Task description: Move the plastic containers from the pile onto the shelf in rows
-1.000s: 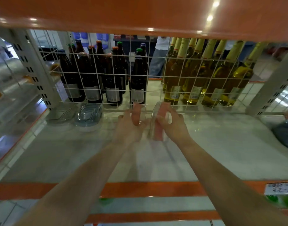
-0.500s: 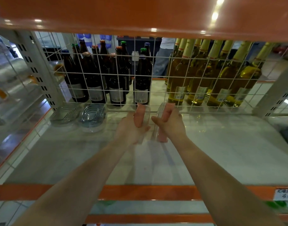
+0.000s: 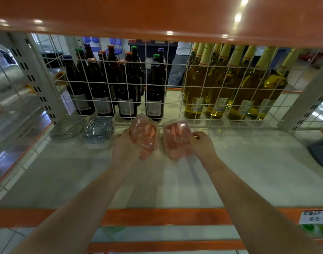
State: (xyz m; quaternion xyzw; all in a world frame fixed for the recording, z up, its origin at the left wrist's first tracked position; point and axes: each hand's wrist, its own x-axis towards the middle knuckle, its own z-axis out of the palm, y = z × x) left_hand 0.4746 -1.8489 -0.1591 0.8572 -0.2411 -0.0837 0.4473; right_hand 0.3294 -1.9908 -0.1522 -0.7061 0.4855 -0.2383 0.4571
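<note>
Item: two clear plastic containers, one per hand, held near the back of the shelf [image 3: 230, 162].

Left hand [image 3: 125, 147]: fingers curled round the left container [image 3: 145, 135], which is tilted and off the shelf surface; the fingers show pink through its clear wall.

Right hand [image 3: 201, 145]: fingers wrapped round the right container [image 3: 176, 139], also tilted, low over the shelf; whether its lower edge touches the surface cannot be told.

Already placed: two clear containers [image 3: 83, 130] side by side at back left, just before the wire grid [image 3: 175, 107]. The left-hand container is just beside the nearer of them.

Behind the grid: dark bottles [image 3: 124, 92] and yellow bottles [image 3: 230, 92] (a separate shelf, out of reach).

Risks, as judged:
- The row may come out crooked, since both containers are tilted and go down at once.
- The left container could knock its placed neighbour out of line, the gap being small.
- A thin, slick wall could slip from the fingers if released early.

Hard to make out:
- Lids, or whether each is one container or a nested stack: unclear.
- The pile: out of view.
- A dark object [image 3: 320, 153] at the right edge is cut off, unidentified.
</note>
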